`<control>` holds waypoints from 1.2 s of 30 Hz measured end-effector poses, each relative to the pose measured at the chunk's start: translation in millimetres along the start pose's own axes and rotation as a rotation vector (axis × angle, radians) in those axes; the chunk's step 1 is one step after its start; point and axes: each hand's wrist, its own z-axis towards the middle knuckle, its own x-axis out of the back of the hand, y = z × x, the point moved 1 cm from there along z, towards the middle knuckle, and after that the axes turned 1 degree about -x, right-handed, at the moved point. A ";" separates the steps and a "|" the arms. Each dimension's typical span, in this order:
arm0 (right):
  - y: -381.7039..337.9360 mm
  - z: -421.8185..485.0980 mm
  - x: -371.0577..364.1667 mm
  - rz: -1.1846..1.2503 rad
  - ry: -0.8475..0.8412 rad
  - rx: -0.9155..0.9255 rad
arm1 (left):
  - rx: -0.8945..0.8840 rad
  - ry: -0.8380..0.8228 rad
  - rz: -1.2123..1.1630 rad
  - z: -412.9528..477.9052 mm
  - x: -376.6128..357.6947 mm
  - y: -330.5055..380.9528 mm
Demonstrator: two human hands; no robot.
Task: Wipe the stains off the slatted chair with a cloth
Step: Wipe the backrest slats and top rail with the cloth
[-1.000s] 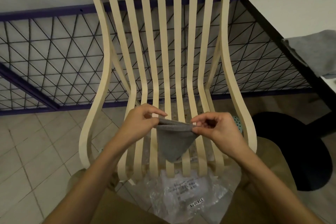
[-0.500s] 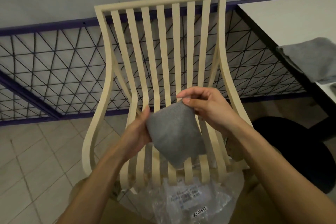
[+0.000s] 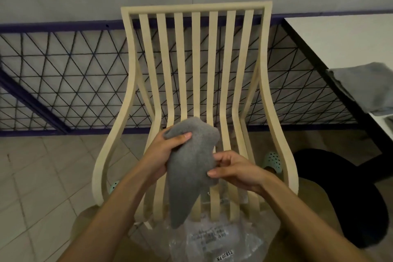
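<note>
A cream slatted chair (image 3: 196, 59) stands in front of me, its back towards the wall. Above the seat slats I hold a grey cloth (image 3: 189, 168) that hangs down to a point. My left hand (image 3: 163, 153) grips the cloth's top edge, thumb over the front. My right hand (image 3: 231, 168) pinches the cloth's right side at mid-height. No stain on the slats is plain from here.
A clear plastic bag (image 3: 214, 238) with a label lies on my lap below the seat. A white table (image 3: 340, 40) at the right carries another grey cloth (image 3: 365, 87). A black round base (image 3: 344, 193) sits on the floor at the right. A wire mesh fence (image 3: 70, 78) runs behind.
The cloth went from stretched between both hands to bunched and hanging. My left hand rose to its top; my right hand dropped from the top to its right side.
</note>
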 end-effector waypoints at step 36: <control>-60.8 -22.0 -8.1 -0.548 0.368 0.645 | -0.124 -0.024 -0.133 8.8 4.9 -35.5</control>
